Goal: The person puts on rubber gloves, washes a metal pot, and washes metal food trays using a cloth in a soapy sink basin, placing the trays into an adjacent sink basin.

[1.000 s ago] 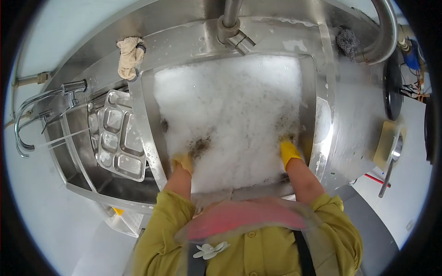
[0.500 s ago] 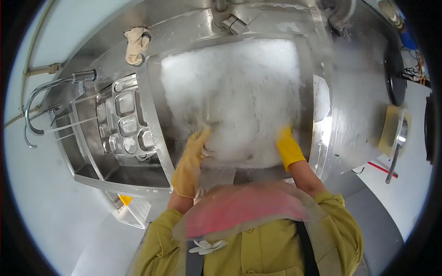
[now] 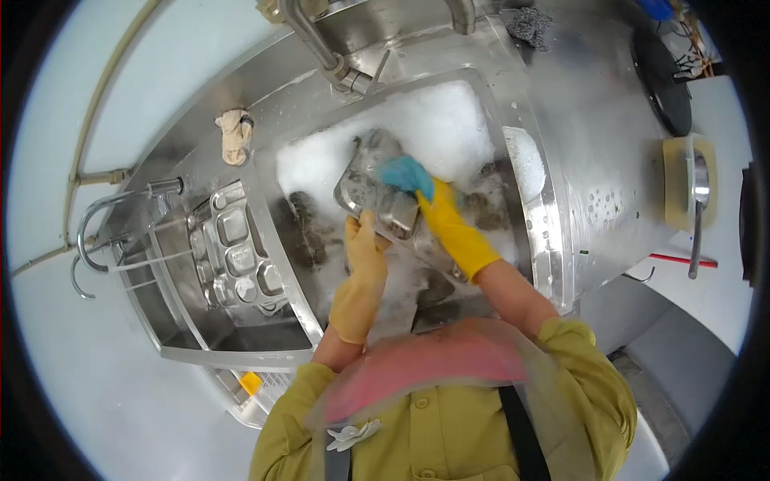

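Metal tray (image 3: pixel 395 212) is at the middle of the foamy sink (image 3: pixel 521 232). Your left hand (image 3: pixel 363 244) has its fingers closed on the near edge; your right hand (image 3: pixel 446 218) has its fingers wrapped around a blue cloth (image 3: pixel 407 175), against the metal. Other trays (image 3: pixel 241 258) lie left of the sink.

cloth (image 3: pixel 407 175) blue | right glove (image 3: pixel 455 228) bright yellow | left glove (image 3: pixel 362 276) pale yellow

Left hand (image 3: pixel 365 241) gripping; right hand (image 3: pixel 433 197) closed, forearms angled inward.
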A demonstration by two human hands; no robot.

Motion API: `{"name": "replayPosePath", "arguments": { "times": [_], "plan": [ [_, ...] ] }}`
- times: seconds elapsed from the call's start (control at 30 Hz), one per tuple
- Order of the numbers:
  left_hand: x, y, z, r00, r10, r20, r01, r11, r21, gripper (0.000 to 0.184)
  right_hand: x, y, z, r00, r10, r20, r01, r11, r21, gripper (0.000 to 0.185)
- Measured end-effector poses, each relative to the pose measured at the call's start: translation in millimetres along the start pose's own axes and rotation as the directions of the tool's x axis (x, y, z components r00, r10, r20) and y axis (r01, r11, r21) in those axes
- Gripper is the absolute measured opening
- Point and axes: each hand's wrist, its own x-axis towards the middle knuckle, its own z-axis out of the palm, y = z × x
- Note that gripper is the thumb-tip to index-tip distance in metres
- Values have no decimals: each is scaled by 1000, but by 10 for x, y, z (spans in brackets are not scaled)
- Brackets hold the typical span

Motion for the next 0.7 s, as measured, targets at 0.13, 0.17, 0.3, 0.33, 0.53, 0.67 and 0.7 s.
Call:
{"name": "replayPosePath", "arguments": {
  "times": [0.13,0.17,0.3,0.33,0.53,0.67,0.7],
  "plan": [
    [-82,313,32,997,-72,-35,70,996,-54,43,31,1081,-333,940,342,7,-337,929,-151,44],
    [-39,322,50,997,-64,-44,63,998,-21,43,22,1137,-322,915,404,-24,-396,881,-260,45],
    [268,-12,-85,979,-130,-158,145,986,86,45,-285,395,39,977,214,-19,-203,889,-412,51],
    [366,-136,-85,968,-159,-191,182,978,105,46,-257,114,81,995,-13,101,38,967,-250,54],
    [75,16,-122,959,180,-220,-107,946,307,39,504,-414,182,872,-488,26,488,873,0,51],
    [-139,887,-250,896,96,-435,18,968,250,49,594,-7,-194,949,310,50,-313,947,72,44],
    [-146,1034,-316,876,108,-471,18,966,256,55,655,46,-322,818,576,2,-570,810,-142,43]
  ]
}}
